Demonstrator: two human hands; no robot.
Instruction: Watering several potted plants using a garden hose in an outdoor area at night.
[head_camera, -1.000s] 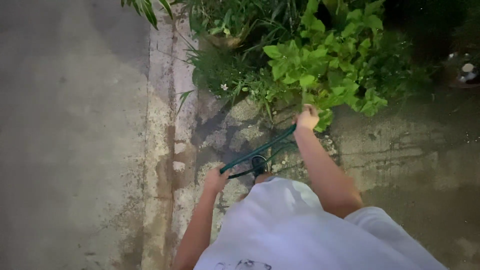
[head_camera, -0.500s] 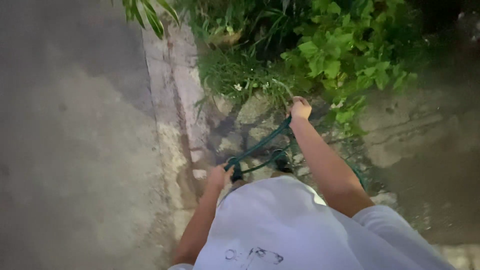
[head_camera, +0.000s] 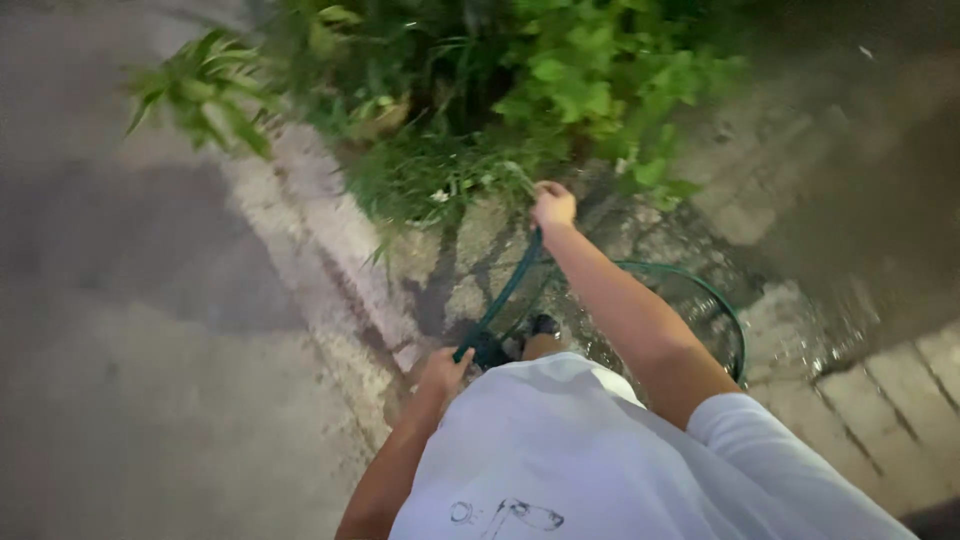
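A: Hose (head_camera: 505, 290) status?
B: Right hand (head_camera: 553, 206) fingers closed round its end at 12 o'clock, aimed into the plants (head_camera: 560, 80). Left hand (head_camera: 443, 373) grips it at 7. Paving (head_camera: 640, 240) by the bed looks wet; slack loop at 4.

Both hands, left (head_camera: 443, 372) and right (head_camera: 553, 205), on green hose (head_camera: 505, 292) beside plants (head_camera: 560, 90).
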